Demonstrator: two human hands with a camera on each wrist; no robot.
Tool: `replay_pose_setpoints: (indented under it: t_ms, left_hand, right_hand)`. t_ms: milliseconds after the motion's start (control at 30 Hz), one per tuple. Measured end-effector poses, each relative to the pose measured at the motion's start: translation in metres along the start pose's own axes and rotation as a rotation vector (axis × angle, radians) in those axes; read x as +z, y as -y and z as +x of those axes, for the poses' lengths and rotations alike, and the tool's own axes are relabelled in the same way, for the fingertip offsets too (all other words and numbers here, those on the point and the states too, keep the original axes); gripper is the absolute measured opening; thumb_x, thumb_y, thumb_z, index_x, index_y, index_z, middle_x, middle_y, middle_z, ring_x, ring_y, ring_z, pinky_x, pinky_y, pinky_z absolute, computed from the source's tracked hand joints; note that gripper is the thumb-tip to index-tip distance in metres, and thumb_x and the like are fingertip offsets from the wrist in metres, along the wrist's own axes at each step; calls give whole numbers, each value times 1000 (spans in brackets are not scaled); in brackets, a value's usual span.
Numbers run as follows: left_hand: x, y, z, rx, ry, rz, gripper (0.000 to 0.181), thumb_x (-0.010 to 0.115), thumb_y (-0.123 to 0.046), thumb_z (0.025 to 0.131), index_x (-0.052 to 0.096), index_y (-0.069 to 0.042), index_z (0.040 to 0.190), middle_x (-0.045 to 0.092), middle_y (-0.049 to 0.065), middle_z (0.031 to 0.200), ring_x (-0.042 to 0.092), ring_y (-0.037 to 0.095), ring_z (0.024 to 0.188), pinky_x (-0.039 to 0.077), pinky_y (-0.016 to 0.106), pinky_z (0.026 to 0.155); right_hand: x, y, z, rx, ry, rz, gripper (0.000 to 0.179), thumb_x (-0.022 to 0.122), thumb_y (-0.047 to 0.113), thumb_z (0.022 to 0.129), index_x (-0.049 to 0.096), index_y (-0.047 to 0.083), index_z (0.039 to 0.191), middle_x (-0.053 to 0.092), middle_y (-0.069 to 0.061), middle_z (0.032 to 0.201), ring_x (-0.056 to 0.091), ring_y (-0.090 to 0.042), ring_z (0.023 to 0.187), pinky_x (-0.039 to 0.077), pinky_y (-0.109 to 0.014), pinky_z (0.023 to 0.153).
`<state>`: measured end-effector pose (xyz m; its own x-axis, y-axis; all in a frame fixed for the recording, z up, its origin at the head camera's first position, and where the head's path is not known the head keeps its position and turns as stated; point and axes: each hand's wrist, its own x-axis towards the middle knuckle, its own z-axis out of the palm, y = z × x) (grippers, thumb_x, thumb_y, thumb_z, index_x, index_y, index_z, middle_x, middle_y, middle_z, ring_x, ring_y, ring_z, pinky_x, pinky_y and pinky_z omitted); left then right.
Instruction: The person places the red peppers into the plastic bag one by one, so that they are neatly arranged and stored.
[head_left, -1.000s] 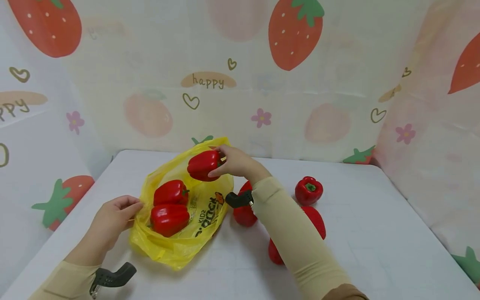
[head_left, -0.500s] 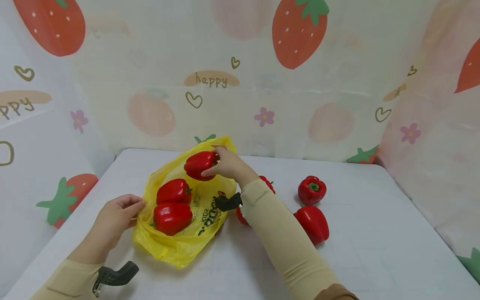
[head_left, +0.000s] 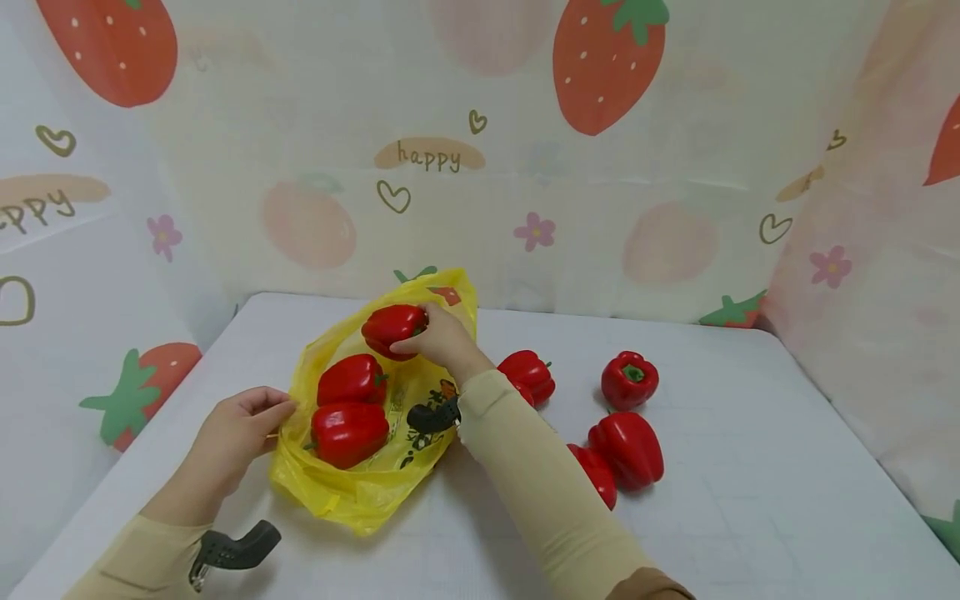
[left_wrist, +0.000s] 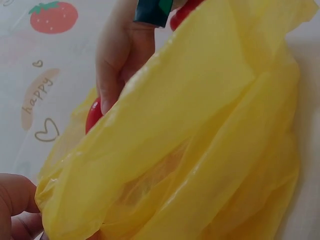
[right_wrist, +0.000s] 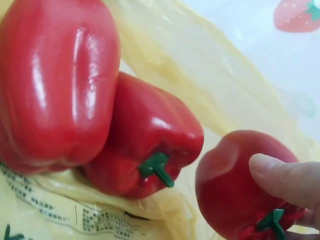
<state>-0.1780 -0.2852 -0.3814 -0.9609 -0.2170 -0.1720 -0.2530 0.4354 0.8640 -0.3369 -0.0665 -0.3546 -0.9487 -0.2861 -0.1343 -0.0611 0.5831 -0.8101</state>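
Left hand [head_left: 238, 429]: pinches the rim of the yellow bag [head_left: 352, 504] on the side toward the left edge of the desk [head_left: 750, 500], most likely to spread the mouth and steady the thin film. Right hand [head_left: 444, 337]: grips a red pepper [head_left: 385, 327] near its stem end, thumb along the side, within the outline of the bag's mouth toward the desk's far edge; the hold probably lets the blunt end lead. Contact between that pepper and the film cannot be confirmed. Two bagged peppers [head_left: 348, 380] lie touching, nearer the left hand, apparently leaving room for the held one.

Surroundings: loose peppers [head_left: 627, 450] sit between the bag and the desk's right edge, one with its stem end turned upward. The right sleeve [head_left: 555, 483] crosses this area and hides some of them (the count is therefore not certified). A dark wrist mount [head_left: 431, 419] obscures part of the bag's print. A strawberry-printed backdrop [head_left: 480, 225] rises behind the far edge.
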Motion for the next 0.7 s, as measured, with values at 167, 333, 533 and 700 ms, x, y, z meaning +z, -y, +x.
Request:
replay_pose_setpoints:
  t_ms: [167,333,533,700]
  left_hand:
    - [-1,0,1,-6,-3,8,42,48,-40,93,53,-5,115,53,12,114,51,25,98,52,28,81]
    - [-2,0,2,-6,9,-6,43,50,-41,92,53,-5,115,53,12,113,51,24,97,52,29,81]
    - [-4,0,1,-6,10,-12,41,49,-39,93,53,-4,114,53,12,112,51,24,97,52,29,80]
    - [-7,1,0,-6,8,-21,41,50,-38,93,53,-3,114,54,12,111,52,23,95,53,29,79]
  right_hand:
    - [6,2,3,-21,-19,0,77,77,30,73,37,16,137,50,-4,127,49,-23,108,44,-39,93]
    - [11,2,7,-13,-3,-20,73,78,27,72,41,13,133,51,-3,125,48,-22,107,44,-39,93]
    - [15,4,10,-9,30,-33,73,78,25,72,41,11,133,51,-4,124,48,-23,107,42,-40,94]
    - [18,5,13,-14,52,-57,73,78,22,72,41,10,134,50,-5,126,47,-23,108,41,-38,96]
